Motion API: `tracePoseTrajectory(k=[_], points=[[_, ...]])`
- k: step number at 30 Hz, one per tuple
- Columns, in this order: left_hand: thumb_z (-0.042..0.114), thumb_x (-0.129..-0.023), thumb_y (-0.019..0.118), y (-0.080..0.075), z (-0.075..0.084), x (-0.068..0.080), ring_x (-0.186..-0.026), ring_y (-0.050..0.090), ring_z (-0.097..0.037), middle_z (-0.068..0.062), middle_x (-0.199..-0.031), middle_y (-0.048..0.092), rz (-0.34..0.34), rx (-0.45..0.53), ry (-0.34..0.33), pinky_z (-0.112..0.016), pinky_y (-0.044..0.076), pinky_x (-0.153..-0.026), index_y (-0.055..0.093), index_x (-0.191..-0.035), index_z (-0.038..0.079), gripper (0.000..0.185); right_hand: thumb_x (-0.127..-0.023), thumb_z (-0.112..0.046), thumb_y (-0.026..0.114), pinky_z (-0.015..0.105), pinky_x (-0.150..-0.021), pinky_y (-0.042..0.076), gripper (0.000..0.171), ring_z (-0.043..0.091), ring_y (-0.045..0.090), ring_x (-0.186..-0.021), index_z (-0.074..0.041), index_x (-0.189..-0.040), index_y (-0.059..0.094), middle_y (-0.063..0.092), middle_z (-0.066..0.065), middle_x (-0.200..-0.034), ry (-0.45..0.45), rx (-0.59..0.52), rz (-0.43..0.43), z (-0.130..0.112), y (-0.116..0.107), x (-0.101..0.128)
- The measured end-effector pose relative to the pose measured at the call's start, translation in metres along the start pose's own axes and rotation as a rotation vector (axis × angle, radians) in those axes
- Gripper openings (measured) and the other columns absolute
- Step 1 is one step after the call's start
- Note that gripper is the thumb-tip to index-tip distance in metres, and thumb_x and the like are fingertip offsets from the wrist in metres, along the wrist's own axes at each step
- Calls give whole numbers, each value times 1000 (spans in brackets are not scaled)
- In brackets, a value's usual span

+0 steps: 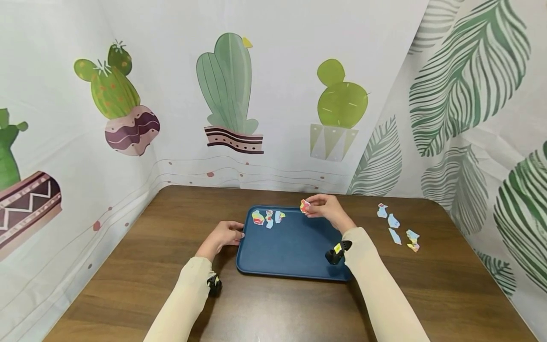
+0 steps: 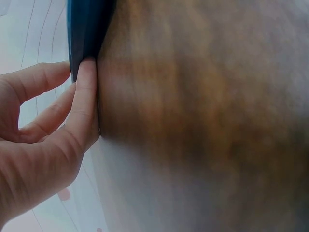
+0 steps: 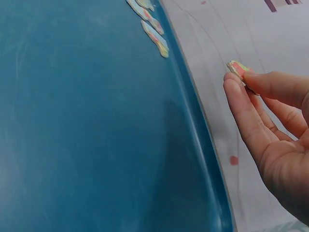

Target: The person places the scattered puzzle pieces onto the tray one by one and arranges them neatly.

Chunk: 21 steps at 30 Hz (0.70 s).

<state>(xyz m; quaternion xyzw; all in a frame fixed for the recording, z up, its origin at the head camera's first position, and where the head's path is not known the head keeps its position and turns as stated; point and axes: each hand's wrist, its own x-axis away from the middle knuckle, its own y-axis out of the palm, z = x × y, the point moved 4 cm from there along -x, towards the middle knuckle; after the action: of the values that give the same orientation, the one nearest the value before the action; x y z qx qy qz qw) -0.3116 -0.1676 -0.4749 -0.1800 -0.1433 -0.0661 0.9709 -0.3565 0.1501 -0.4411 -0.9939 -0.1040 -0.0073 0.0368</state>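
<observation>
Left hand [image 1: 224, 236] touching blue tray [image 1: 295, 251], right hand [image 1: 326, 208] pinching puzzle piece [image 1: 305, 205]

Table [image 1: 299, 308]: brown wood grain, rounded far corners.
Loose pieces [image 1: 397, 227]: a few small pale blue and multicoloured bits lying on the table near its far right corner, spread in a short curve.
Cactus curtain [image 1: 226, 90]: white cloth with potted cacti, hanging behind the table and along its left side.
Leaf curtain [image 1: 470, 95]: white cloth with large green leaves, hanging along the table's right side.
</observation>
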Motion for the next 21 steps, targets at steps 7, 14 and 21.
tracePoseTrajectory(k=[7,14,21], points=[[-7,-87,60,0,0,0,-81,65,-23,-19,-97,65,-4,4,2,-39,58,-78,56,-125,-10,38,-85,9,66,46,-79,56,34,18,69,-69,16,-116,56,66,16,-90,42,-21,-5,8,18,-9],[-7,-87,60,0,0,0,-80,65,-22,-19,-97,65,-6,9,3,-39,58,-77,55,-126,-10,39,-86,7,65,41,-77,58,31,19,69,-72,12,-116,59,65,18,-92,113,-27,-6,19,31,-16],[-7,-87,60,1,1,-1,-77,64,-21,-16,-91,65,-3,15,2,-39,58,-77,55,-126,-11,39,-84,9,67,36,-70,59,29,19,69,-70,10,-112,62,66,16,-89,189,-18,32,31,38,-22]])
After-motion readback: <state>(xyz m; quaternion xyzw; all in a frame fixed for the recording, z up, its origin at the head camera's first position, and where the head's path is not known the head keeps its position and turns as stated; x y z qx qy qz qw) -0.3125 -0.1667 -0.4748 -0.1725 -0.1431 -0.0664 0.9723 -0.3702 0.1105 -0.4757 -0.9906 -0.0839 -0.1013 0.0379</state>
